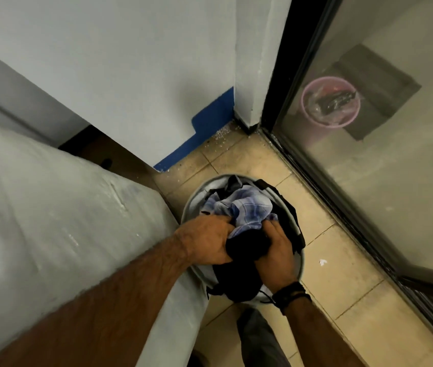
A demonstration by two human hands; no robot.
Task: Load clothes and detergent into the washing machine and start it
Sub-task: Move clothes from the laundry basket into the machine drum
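Our left hand (207,241) and right hand (276,254) are closing on the dark bundle of clothes (245,247) in the grey basket (195,192) on the floor, gathering the load, which we judge next needs lifting into the washing machine.

The floor (321,242) is laid with beige tiles, their grout lines dark and the surface smudged with grime. A round grey laundry basket (299,263) stands directly on it, just beside the white-covered bulk at the left, and holds a heap of clothes (247,207), blue-checked cloth on top of dark garments. White crumbs (219,136) lie scattered in the corner where the wall's blue base strip meets the tiles. A small white scrap (322,262) lies on a tile near the basket's right side
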